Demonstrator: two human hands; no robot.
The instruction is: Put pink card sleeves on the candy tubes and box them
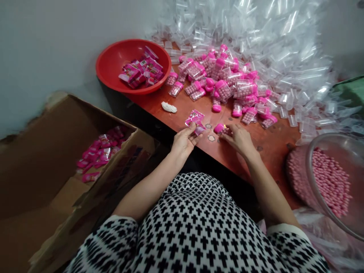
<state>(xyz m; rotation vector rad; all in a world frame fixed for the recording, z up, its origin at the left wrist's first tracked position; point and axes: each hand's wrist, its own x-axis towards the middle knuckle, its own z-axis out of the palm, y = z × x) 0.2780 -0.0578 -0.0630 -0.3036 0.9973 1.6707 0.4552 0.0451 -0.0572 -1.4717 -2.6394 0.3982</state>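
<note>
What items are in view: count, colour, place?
Table: one, reddish, centre
Bowl: one, red, table's left
Carton: one, brown, lower left
Packets: many, pink, in bowl and carton
Scrap: one, white, on table
Filled containers: many, clear, pink caps, on table
Empty containers: many, clear, heaped behind
Basin: one, translucent, right
Beads: many, pink, in basin
Film: uncounted, clear, lower right
Green item: one, green, right edge
Top: one, black and white, bottom
Left hand: one, holding pink packet
Right hand: one, holding capped container

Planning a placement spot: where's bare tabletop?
Widest: tabletop between right hand, filled bottles and bead bowl. Smaller: between both hands; between white scrap and pink packet. Crowded: the back, heaped with bottles and clear containers.
</note>
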